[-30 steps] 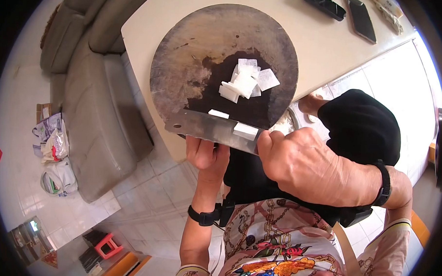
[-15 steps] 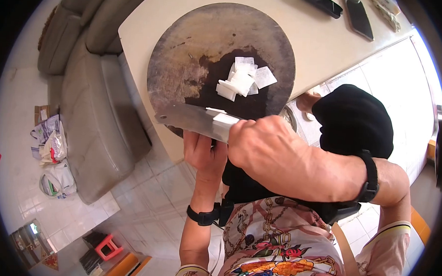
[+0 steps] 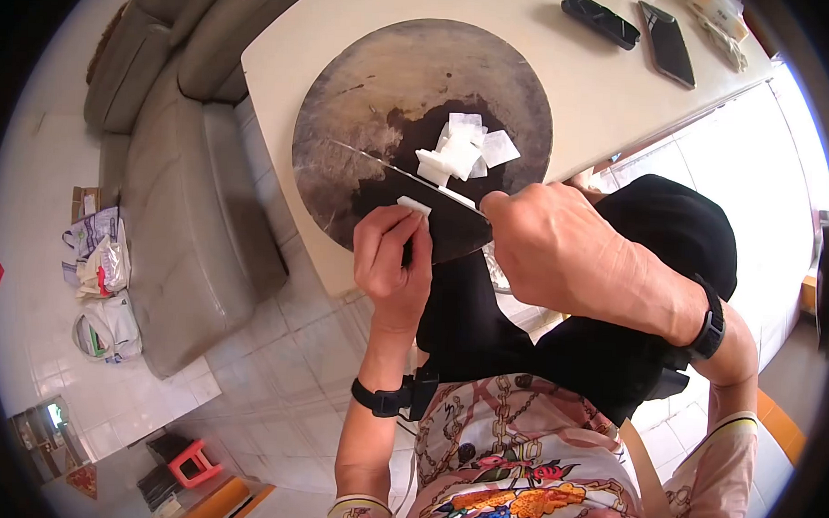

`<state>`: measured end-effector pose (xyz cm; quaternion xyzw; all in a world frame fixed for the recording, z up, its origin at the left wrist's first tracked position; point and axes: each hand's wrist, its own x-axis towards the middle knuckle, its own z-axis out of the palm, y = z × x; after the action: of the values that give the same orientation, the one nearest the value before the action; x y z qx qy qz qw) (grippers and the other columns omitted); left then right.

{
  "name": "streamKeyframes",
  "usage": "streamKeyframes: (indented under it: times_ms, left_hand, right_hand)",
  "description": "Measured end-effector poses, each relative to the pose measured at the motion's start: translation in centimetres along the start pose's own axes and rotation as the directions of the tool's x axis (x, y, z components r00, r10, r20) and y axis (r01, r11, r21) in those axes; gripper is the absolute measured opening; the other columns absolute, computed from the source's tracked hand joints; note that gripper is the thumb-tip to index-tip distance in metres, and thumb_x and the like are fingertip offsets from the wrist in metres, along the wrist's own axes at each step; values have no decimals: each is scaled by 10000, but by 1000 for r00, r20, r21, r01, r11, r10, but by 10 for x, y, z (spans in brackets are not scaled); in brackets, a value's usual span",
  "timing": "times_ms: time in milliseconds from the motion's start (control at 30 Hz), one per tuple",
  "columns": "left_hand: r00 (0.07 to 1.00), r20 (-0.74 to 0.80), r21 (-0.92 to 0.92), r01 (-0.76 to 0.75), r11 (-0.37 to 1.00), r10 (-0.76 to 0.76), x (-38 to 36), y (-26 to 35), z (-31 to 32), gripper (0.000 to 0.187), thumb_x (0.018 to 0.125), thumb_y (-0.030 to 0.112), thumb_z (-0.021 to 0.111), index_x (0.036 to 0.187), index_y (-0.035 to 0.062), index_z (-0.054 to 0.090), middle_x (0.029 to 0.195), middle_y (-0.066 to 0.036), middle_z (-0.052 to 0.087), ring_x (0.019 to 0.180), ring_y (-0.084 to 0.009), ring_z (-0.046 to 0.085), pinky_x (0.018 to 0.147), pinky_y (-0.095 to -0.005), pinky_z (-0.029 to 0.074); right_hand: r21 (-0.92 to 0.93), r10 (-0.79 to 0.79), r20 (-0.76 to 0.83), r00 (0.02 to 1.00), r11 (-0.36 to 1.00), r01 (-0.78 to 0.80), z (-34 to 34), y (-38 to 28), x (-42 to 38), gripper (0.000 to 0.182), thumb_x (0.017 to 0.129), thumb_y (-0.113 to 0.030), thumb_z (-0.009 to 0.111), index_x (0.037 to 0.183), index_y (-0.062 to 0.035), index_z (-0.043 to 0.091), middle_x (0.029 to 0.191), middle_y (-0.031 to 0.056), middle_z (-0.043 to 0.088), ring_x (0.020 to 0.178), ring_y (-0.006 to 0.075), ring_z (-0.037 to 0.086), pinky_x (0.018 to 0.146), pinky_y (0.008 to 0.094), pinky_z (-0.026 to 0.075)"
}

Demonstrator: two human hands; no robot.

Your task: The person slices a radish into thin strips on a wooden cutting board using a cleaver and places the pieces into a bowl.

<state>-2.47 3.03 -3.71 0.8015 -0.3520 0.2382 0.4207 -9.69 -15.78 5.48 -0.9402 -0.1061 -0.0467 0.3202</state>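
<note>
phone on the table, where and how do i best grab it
Grip the phone by its two long edges around mid-length, probably best from straight above: it lies flat on the table, slim and oblong, with space beside both edges.

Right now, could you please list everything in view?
Table: one, cream, under board
Chopping board: one, dark, on table
Knife: one, grey, over board
Slices: several, white, on board
Phone: one, dark, on table
Dark item: one, black, beside phone
Packet: one, pale, table corner
Sofa: one, grey, at left
Bags: several, whitish, floor left
Stool: one, red, lower left
Wristbands: two, black, on wrists
Shirt: one, pink-white, worn
Trousers: one, black, worn
Left hand: one, bare, pinching slice
Right hand: one, bare, gripping knife
</note>
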Motion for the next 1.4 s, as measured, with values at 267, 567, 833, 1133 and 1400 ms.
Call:
streamKeyframes:
  times_ms: [267,567,833,1133,1400]
  left_hand:
    - [999,-31,27,33,999,-32,-4,-2,1,210,668,-82,723,855,-4,668,924,-110,633,843,-290,603,741,-358,504]
    - [996,-1,18,89,996,-89,-7,-2,1,285,644,-36,736,925,-11,694,949,-152,647,887,-369,613,795,-400,503]
    - [995,27,52,91,995,-92,-12,-7,1,271,652,-24,747,918,0,701,971,-149,656,926,-366,620,817,-412,503]
    - [996,42,50,80,996,-82,-16,-9,-3,290,653,-11,751,938,2,700,989,-150,657,942,-378,618,835,-423,500]
    - [995,19,32,97,995,-97,-9,-5,0,307,627,-30,742,929,-5,692,975,-149,651,930,-387,612,827,-429,501]
  right_hand:
    - [-32,-120,92,989,992,123,-2,-7,-13,143,679,39,580,779,43,477,601,160,540,487,345,562,439,415,431]
    - [-112,-131,186,974,982,154,-1,-13,-20,187,678,24,564,831,87,479,622,154,523,473,311,568,407,378,433]
    - [-251,-152,248,957,944,215,-6,-21,-13,204,620,-14,604,763,123,557,597,131,562,536,220,622,456,307,494]
    - [-254,-77,317,945,953,163,-8,-29,-7,243,583,-10,629,774,133,580,615,152,572,557,217,635,477,299,502]
    - [-271,-139,240,961,941,204,6,-27,-2,166,616,13,572,748,97,516,584,143,537,487,260,591,435,339,461]
